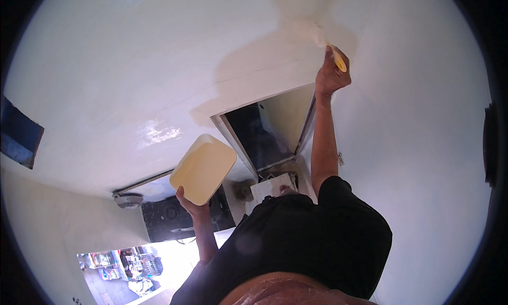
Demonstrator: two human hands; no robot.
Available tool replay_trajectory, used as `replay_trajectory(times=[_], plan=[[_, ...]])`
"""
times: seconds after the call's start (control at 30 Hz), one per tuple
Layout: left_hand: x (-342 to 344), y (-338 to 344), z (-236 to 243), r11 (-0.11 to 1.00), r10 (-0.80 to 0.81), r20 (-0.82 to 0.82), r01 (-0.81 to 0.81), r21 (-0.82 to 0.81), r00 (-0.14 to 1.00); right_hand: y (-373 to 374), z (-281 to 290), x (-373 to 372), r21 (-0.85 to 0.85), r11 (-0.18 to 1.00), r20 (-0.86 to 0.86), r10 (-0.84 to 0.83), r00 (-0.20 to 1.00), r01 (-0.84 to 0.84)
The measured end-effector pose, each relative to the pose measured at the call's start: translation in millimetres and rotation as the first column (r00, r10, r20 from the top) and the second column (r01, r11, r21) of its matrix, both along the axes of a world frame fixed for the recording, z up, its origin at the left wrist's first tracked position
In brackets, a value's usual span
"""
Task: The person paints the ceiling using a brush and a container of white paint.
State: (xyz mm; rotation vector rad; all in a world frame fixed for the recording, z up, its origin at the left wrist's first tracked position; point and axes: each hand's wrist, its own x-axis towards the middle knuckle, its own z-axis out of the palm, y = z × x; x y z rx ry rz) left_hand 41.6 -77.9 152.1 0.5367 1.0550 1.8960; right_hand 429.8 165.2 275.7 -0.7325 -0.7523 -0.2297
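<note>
My right hand (333,76) is raised high, its fingers closed round the yellow handle of a paintbrush (340,63). The brush's pale bristles point up and left against the off-white wall (185,56), close to the corner with the right-hand wall. Lower and to the left, my left hand (193,204) grips the near edge of a cream rectangular plastic tub (203,167). The tub is tilted so that its inside shows, coated in the same cream colour. How much paint is in it I cannot tell.
Below my right hand is a doorway (221,126) with a dark space behind it. A black counter (159,220) stands low on the left, near a grey wall fixture (128,201). A dark opening (20,133) is at far left. Below lies a bright window or doorway onto shelves (140,265).
</note>
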Motion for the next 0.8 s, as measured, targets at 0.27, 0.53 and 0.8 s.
replay_trajectory(times=[0.27,0.53,0.8], plan=[[-7,-27,-16,0.999,0.042,-0.04,-0.043,-0.022,0.998,-2,-15,-172,-0.034,0.995,0.251,0.095,0.963,-0.089],[-18,-47,-13,0.998,0.061,0.096,-0.063,0.019,0.994,-27,18,-257,-0.054,0.901,0.445,0.407,0.798,-0.43],[-25,-51,-21,0.997,0.075,0.072,-0.075,-0.008,0.995,13,20,-44,0.025,0.979,0.197,-0.202,0.96,0.201]])
